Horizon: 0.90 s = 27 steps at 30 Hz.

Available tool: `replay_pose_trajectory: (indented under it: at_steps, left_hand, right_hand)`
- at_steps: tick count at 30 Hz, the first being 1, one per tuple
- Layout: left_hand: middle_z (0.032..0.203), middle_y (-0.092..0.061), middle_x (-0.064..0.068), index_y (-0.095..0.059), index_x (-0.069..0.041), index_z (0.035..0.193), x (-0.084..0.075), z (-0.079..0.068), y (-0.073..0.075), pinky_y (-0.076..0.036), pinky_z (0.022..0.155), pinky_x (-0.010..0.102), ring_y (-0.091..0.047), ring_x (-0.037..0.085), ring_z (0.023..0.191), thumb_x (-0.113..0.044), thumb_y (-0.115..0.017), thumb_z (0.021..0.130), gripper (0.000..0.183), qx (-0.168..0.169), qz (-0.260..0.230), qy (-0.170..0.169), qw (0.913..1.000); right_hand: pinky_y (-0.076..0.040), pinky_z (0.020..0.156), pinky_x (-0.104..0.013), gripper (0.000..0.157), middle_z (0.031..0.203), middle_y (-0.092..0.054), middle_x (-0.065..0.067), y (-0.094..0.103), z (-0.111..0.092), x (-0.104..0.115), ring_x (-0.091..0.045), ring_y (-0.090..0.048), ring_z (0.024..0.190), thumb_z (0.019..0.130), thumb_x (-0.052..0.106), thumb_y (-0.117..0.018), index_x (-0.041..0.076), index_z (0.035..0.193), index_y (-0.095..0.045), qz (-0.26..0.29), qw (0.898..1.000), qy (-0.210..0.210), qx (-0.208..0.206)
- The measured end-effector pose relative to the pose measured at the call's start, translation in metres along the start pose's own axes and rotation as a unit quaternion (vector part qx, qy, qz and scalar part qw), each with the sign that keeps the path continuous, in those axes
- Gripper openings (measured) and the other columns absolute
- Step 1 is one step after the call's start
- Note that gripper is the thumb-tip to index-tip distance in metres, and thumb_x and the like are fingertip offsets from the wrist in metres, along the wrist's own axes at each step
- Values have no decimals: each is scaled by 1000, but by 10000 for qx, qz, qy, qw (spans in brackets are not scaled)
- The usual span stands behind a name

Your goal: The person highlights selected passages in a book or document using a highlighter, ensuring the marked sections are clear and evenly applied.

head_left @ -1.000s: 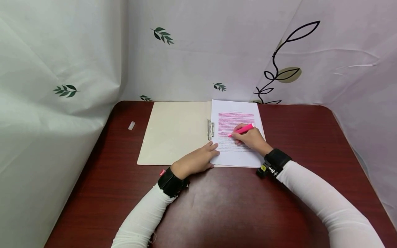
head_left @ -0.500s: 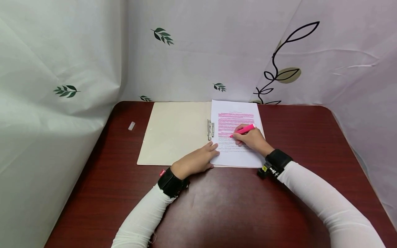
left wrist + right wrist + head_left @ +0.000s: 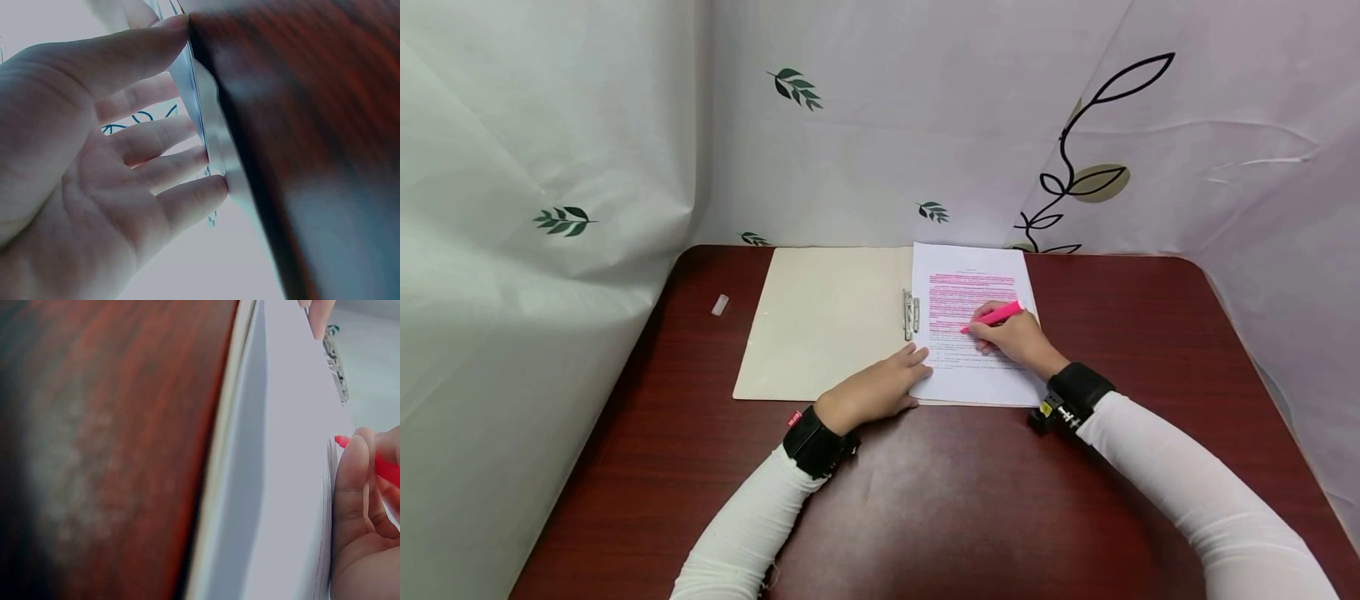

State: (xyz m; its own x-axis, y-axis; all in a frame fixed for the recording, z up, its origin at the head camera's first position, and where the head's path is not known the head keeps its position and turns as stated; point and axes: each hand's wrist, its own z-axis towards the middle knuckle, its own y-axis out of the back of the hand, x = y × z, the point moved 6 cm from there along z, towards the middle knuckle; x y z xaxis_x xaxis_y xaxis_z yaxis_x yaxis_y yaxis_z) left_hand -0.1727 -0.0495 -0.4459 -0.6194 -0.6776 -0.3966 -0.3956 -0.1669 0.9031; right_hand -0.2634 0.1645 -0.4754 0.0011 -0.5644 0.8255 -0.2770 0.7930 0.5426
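Observation:
My right hand (image 3: 1017, 337) pinches a pink highlighter (image 3: 1002, 313), its tip right at a line of text on the printed sheet (image 3: 970, 387). Pink strokes cover the upper lines of that sheet; the lower lines show plain print. The highlighter's tip and barrel (image 3: 387, 470) also appear in the right wrist view. My left hand (image 3: 874, 388) rests with spread, fairly straight fingers on the sheet's lower left edge and the open cream folder (image 3: 827, 325). In the left wrist view, the thumb (image 3: 137, 53) lies along the edge of the papers.
A metal clip (image 3: 908, 314) sits on the folder's spine, left of the sheet. Toward the left of the dark red wooden table (image 3: 925, 500) lies a small white piece (image 3: 720, 305). A pale curtain with leaf prints (image 3: 865, 125) hangs behind the table.
My right hand has slid slightly to the right with the highlighter, its tip moving along the text line. The left hand stays in place.

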Motion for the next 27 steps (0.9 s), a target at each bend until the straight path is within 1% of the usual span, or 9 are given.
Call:
replay_pose_trajectory:
  at_steps: [6,13,16,23,27]
  left_hand:
    - [161,-43,21,-58,-3,141,0,0,0,-36,122,43,-34,38,153,-17,-74,96,50,19,48,-6,10000]
    - [161,-42,21,-59,-2,141,1,0,0,-37,122,43,-34,39,153,-17,-74,96,49,20,32,4,10000]
    - [161,-42,21,-59,-3,141,1,-1,0,-37,122,43,-34,39,153,-17,-74,96,49,28,59,26,10000]
    - [160,-43,22,-58,-2,141,-1,-1,2,-36,122,43,-34,39,153,-16,-73,96,49,31,20,-8,10000]
    - [161,-42,21,-58,-2,142,-1,-1,2,-36,122,43,-33,39,154,-16,-73,97,50,62,-24,26,10000]
  right_hand:
    - [-53,68,-19,19,71,-71,-5,1,-1,-2,-13,-69,62,95,26,-74,8,101,-69,-54,10000,2,23]
    - [-56,62,-20,22,71,-70,-8,3,-2,-3,-11,-66,59,94,23,-76,3,101,-69,200,9998,14,6]
    - [-56,62,-19,23,71,-71,-8,5,-2,-4,-10,-66,59,95,23,-76,3,101,-69,201,9998,-14,16]
    - [-56,62,-20,19,70,-70,-6,8,-4,-4,-10,-67,60,95,23,-74,5,100,-69,111,9999,29,-30]
    - [-56,62,-20,20,71,-70,-7,10,-5,-7,-11,-66,60,95,23,-75,5,101,-69,182,9998,14,-38]
